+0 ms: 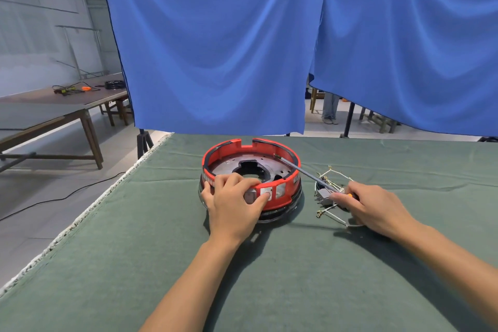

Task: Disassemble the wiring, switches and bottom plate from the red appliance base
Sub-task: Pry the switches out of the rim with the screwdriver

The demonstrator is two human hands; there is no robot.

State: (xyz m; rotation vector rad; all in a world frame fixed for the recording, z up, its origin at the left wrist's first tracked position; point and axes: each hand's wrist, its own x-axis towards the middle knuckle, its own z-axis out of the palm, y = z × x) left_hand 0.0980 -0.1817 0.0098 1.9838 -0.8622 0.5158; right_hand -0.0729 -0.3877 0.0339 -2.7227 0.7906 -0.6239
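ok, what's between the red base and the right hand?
In the head view, the removed wiring bundle lies on the green cloth between the red base and the right hand, with the screwdriver shaft crossing above it.

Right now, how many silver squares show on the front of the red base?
3: one half under the left hand, one by its thumb, one right. More may be hidden.

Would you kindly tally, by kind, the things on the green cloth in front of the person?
Red base: 1
Screwdriver: 1
Wiring bundle with switches: 1
Hands: 2, left and right
Total: 5
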